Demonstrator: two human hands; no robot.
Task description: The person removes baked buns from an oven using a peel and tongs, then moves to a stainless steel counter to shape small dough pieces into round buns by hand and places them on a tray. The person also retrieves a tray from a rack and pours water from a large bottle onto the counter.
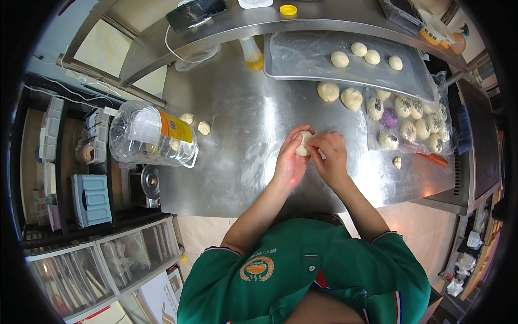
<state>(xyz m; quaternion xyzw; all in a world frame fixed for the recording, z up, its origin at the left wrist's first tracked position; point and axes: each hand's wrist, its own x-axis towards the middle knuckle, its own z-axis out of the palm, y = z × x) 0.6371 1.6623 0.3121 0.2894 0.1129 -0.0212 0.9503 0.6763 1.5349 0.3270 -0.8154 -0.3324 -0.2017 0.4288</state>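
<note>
A pale, round dough piece [302,144] rests in my left hand [291,164], its fingers curled around the side. With bent fingertips my right hand [330,154] pinches the edge of the same dough. Both hands are above the steel table [232,124], and the underside of the dough is hidden by my palm. Beyond them lie two larger dough balls [328,92]. On clear plastic to the right sit several filled dough balls [408,129], many with dark patches, one purple. A small dough scrap [397,162] lies nearer on that side.
A metal tray [345,83] at the back holds several small dough balls [372,56]. Left on the table lies a big clear plastic jug [154,135] beside small dough lumps [203,128]. A squeeze bottle [251,53] stands under the steel shelf [243,24]. An orange-handled tool [433,159] lies right.
</note>
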